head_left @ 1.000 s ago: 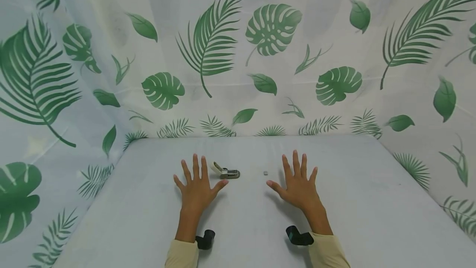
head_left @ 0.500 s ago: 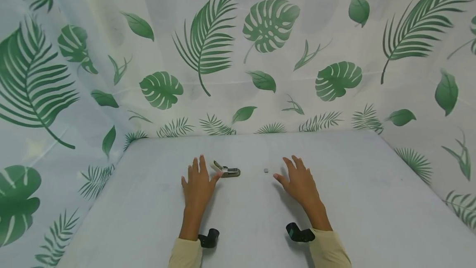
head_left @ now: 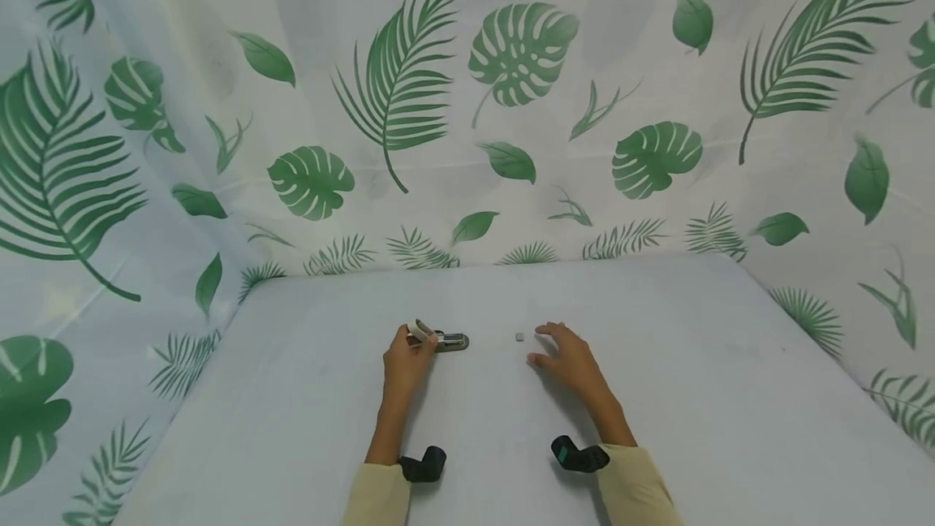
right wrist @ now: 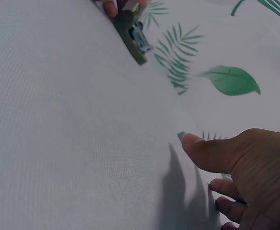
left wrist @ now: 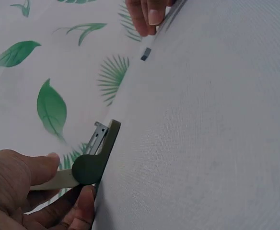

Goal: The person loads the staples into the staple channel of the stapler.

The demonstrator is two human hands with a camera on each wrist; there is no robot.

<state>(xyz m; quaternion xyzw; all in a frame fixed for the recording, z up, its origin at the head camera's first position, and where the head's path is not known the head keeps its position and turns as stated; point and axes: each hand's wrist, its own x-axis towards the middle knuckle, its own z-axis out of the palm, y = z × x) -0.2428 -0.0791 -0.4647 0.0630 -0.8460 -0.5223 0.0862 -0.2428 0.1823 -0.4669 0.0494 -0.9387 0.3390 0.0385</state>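
A small stapler, dark green-grey with a cream top arm, lies on the table with that arm swung up and its metal magazine bare. My left hand grips its hinge end, thumb on the cream arm and fingers curled below, as the left wrist view shows. To the right lies a short grey strip of staples. Just beyond it my right hand hovers with thumb and fingers apart and nothing between them. In the right wrist view the thumb partly covers the strip.
A white-covered table carries both things. Behind it and at both sides hangs a white curtain printed with green leaves. A black wrist camera sits on the left wrist and another camera on the right.
Both hands were spread flat over the table. The left has moved right and taken hold of the stapler; the right has drawn its fingers in beside the staples. Stapler and strip stay in place.
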